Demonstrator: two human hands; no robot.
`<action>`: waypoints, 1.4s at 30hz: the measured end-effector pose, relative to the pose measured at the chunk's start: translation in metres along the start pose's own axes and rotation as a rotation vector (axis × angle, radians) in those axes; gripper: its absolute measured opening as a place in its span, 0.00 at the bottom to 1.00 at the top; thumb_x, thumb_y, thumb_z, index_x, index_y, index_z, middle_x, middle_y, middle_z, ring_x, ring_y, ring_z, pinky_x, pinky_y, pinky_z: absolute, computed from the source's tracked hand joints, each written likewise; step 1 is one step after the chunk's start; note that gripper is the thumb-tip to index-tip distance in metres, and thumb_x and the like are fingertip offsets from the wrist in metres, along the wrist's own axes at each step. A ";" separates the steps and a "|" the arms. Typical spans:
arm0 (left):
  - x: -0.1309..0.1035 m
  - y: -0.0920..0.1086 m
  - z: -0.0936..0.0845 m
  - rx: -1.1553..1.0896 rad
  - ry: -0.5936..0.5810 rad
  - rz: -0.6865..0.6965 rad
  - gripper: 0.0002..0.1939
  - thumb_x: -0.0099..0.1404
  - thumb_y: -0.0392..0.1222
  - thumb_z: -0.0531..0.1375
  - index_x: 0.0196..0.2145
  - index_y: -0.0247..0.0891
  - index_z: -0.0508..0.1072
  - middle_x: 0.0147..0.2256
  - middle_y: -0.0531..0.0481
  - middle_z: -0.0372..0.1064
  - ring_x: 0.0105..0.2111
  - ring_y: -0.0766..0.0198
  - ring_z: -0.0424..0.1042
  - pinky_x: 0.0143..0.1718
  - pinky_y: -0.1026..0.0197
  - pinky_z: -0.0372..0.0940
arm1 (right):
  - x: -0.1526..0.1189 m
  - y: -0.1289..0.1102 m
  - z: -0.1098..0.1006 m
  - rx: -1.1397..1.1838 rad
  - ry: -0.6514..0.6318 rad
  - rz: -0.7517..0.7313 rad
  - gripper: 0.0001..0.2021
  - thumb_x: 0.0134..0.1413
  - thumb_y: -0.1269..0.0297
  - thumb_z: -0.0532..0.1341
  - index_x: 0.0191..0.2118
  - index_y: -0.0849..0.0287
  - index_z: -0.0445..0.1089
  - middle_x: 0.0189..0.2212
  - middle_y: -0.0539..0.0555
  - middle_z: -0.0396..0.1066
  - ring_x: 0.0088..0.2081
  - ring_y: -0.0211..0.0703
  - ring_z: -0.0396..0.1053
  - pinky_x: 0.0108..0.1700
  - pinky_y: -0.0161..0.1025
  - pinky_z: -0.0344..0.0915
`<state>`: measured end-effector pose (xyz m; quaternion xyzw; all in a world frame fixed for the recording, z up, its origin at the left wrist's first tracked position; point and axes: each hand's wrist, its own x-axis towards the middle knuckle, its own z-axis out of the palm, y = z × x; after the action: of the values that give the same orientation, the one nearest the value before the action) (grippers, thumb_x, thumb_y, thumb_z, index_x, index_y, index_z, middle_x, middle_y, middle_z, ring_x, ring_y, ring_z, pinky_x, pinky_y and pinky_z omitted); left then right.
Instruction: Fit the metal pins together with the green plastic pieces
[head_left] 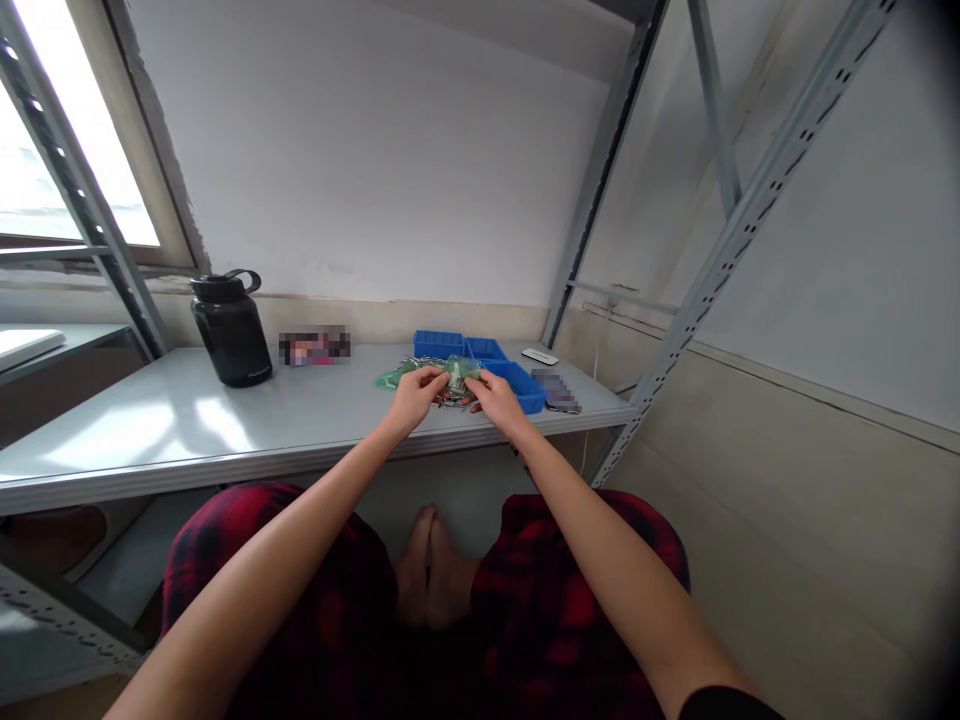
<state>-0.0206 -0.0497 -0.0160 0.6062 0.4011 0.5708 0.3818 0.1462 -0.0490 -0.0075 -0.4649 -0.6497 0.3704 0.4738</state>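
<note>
My left hand [417,397] and my right hand [498,400] are close together over the front part of the table, thumbs and fingers pinched. Between their fingertips is something small that I cannot make out. Around and behind the fingers lies a heap of small, shiny metal pieces [426,364]. Crumpled green translucent plastic [388,380] shows left of the heap, and more of it is visible between my hands. A blue plastic tray [532,398] stands right beside my right hand, partly covered by it.
Behind are a blue bin [439,344] and another blue bin [487,349]. A white flat object [540,356] and a blurred-out item [556,390] lie right. A black bottle [231,335] stands left on the grey table [315,405]; metal shelf posts [720,270] frame it.
</note>
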 end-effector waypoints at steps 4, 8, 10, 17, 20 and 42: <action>0.003 -0.005 -0.002 0.027 0.090 -0.010 0.13 0.58 0.50 0.63 0.32 0.35 0.75 0.29 0.46 0.75 0.30 0.58 0.75 0.33 0.58 0.69 | 0.001 0.005 -0.001 -0.123 0.226 -0.085 0.14 0.55 0.59 0.62 0.45 0.56 0.66 0.34 0.52 0.74 0.38 0.46 0.74 0.41 0.44 0.70; 0.005 -0.010 -0.004 0.120 0.107 0.049 0.13 0.60 0.49 0.62 0.32 0.36 0.77 0.30 0.45 0.76 0.33 0.56 0.75 0.34 0.58 0.69 | -0.002 0.007 0.005 -0.112 0.142 -0.120 0.13 0.55 0.56 0.62 0.44 0.55 0.67 0.38 0.55 0.75 0.43 0.47 0.73 0.44 0.45 0.71; 0.003 -0.010 -0.003 0.216 0.070 0.109 0.11 0.62 0.47 0.61 0.32 0.37 0.78 0.33 0.45 0.77 0.36 0.55 0.75 0.37 0.56 0.70 | -0.004 0.009 0.011 -0.032 0.054 -0.076 0.15 0.55 0.53 0.62 0.45 0.55 0.68 0.44 0.58 0.75 0.46 0.49 0.73 0.40 0.43 0.72; -0.002 -0.009 0.005 0.388 -0.083 0.255 0.10 0.66 0.43 0.59 0.37 0.39 0.81 0.50 0.42 0.73 0.49 0.54 0.73 0.49 0.53 0.70 | -0.002 0.019 0.021 0.263 0.046 -0.012 0.15 0.55 0.52 0.61 0.42 0.56 0.68 0.42 0.57 0.75 0.47 0.49 0.74 0.38 0.41 0.74; -0.002 -0.010 0.005 0.352 -0.065 0.257 0.12 0.67 0.44 0.58 0.42 0.39 0.80 0.50 0.42 0.73 0.50 0.53 0.72 0.49 0.53 0.70 | 0.001 0.018 0.017 0.245 0.081 -0.002 0.12 0.55 0.52 0.60 0.38 0.55 0.68 0.38 0.54 0.74 0.43 0.47 0.73 0.35 0.40 0.73; 0.003 -0.002 -0.003 -0.012 0.107 0.018 0.18 0.54 0.55 0.67 0.31 0.35 0.77 0.29 0.47 0.75 0.30 0.60 0.72 0.36 0.57 0.71 | 0.002 0.009 0.002 -0.107 0.412 -0.178 0.13 0.53 0.59 0.62 0.44 0.56 0.66 0.40 0.56 0.72 0.44 0.48 0.70 0.48 0.46 0.67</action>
<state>-0.0232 -0.0465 -0.0167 0.5761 0.4119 0.6084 0.3581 0.1467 -0.0443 -0.0154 -0.4961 -0.5966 0.1895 0.6017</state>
